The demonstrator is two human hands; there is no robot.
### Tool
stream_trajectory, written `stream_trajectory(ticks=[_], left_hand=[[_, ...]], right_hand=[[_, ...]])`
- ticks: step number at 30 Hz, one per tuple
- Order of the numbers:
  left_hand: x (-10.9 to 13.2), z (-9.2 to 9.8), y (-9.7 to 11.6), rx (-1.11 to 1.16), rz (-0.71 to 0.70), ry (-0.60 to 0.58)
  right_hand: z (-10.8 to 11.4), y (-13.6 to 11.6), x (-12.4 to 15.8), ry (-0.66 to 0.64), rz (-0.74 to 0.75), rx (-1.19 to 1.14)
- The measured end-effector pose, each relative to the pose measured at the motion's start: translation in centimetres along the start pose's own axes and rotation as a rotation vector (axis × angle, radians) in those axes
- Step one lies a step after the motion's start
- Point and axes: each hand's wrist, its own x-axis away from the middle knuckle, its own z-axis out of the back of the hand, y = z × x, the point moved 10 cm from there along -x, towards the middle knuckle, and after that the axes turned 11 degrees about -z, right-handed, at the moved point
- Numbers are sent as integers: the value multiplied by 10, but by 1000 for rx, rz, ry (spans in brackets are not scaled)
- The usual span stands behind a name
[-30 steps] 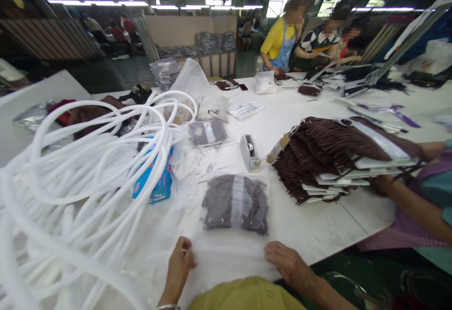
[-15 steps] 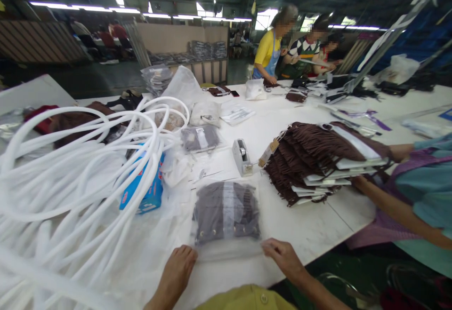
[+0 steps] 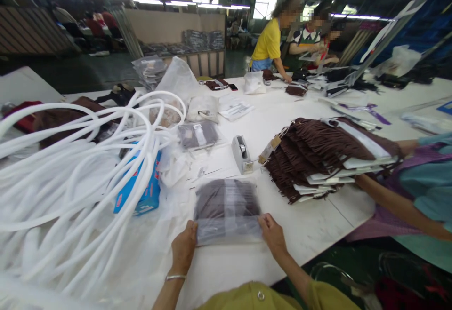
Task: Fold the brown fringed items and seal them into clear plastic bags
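Observation:
A clear plastic bag with a folded dark brown fringed item inside lies flat on the white table in front of me. Its near flap is folded up over the lower part of the item. My left hand pinches the flap's left corner, and my right hand pinches the right corner. Just beyond the bag stands a grey tape dispenser. To the right is a stack of brown fringed pieces with white sheets between them and a tan tag.
Coiled white tubing covers the left side, over a blue box. Another bagged item and papers lie farther back. At the right, a co-worker's arm reaches under the brown stack. More people stand at the far table.
Both my hands have moved up and away from me, bringing the bag's near flap over the brown item. The person in yellow has leaned and reached to the right.

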Motion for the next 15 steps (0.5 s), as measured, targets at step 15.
stream_trajectory(ticks=[15], left_hand=[[-6, -20, 139, -15, -537, -140]], right_hand=[[-44, -24, -9, -250, 83, 48]])
